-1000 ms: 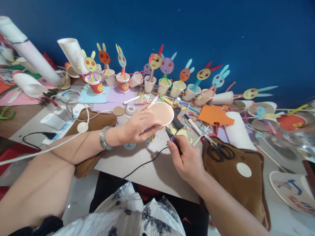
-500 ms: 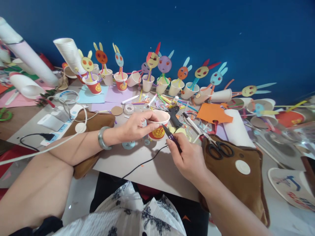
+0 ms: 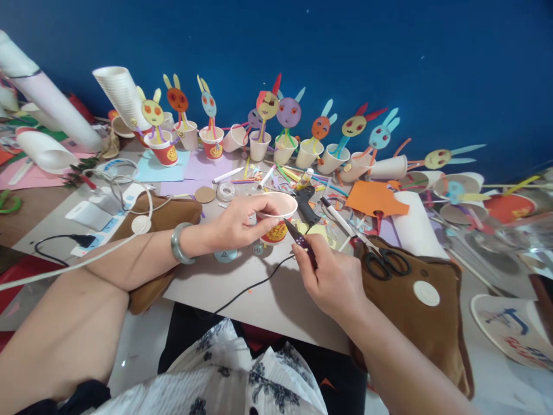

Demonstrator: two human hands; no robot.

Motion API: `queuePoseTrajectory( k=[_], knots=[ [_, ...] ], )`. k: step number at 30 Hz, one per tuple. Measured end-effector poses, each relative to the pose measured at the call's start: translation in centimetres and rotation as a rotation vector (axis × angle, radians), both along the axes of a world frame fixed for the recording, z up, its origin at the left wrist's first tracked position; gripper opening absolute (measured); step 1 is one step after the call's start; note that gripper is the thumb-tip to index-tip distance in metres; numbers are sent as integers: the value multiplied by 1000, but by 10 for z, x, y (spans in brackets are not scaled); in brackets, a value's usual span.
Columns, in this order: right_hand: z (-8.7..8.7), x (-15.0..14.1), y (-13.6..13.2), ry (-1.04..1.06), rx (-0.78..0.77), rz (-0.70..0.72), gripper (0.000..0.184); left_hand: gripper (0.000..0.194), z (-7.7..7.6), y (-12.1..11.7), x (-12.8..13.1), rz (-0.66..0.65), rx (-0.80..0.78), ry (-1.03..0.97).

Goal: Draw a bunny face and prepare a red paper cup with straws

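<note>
My left hand (image 3: 246, 221) is closed on the rim of a red paper cup (image 3: 276, 233) with a gold print, thumb outside and fingers partly hidden at the rim. The cup is upright, with its mouth toward me. A dark pointed knife (image 3: 299, 237) is gripped in my right hand (image 3: 330, 271), its tip close to the cup's right side below the rim; whether it touches I cannot tell. Under the left hand lie a small blue round piece marked "Hi" (image 3: 258, 249) and a larger blue disc (image 3: 226, 255), partly covered.
Paper-rabbit cups, such as one with a purple head (image 3: 289, 113), line the blue wall. Behind the cup lies a black glue gun (image 3: 307, 206) among pens and scraps. Scissors (image 3: 386, 263) rest on a brown pouch (image 3: 417, 340). A power strip (image 3: 97, 230) and cables are at left.
The cup has turned from its open mouth facing me to nearly upright, so its red printed side shows. My left hand has shifted slightly left, while the knife stays close to the cup.
</note>
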State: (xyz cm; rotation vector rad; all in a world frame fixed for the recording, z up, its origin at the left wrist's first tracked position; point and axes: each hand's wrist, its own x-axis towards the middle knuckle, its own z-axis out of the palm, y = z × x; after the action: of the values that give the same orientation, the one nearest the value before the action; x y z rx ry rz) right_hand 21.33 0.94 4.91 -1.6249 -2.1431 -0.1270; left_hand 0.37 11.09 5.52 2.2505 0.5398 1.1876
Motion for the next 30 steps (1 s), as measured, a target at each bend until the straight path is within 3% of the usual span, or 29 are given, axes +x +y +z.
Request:
queuePoseTrajectory(
  k=[8,13,16,18,20,26,28,30],
  knots=[
    [-3,-2,0,-43,50,-38,35,15,1,0,-2,99,327,131],
    [4,-4,2,405,-252,52,25,17,-4,0,-2,128,341,133],
    [9,-5,6,703,-452,134,28,19,-7,1,-2,149,331,174],
    [9,-6,7,787,-510,162,29,17,-8,1,-2,145,363,175],
    [7,-6,7,737,-474,142,29,14,-8,2,-2,138,404,160],
    [-4,-6,2,243,-126,-54,23,11,-9,2,-3,158,450,179],
    [-3,-5,2,249,-127,-59,24,10,-10,1,-4,157,479,195],
    [1,-3,4,412,-263,19,25,10,-11,1,-4,167,518,206]
  ],
)
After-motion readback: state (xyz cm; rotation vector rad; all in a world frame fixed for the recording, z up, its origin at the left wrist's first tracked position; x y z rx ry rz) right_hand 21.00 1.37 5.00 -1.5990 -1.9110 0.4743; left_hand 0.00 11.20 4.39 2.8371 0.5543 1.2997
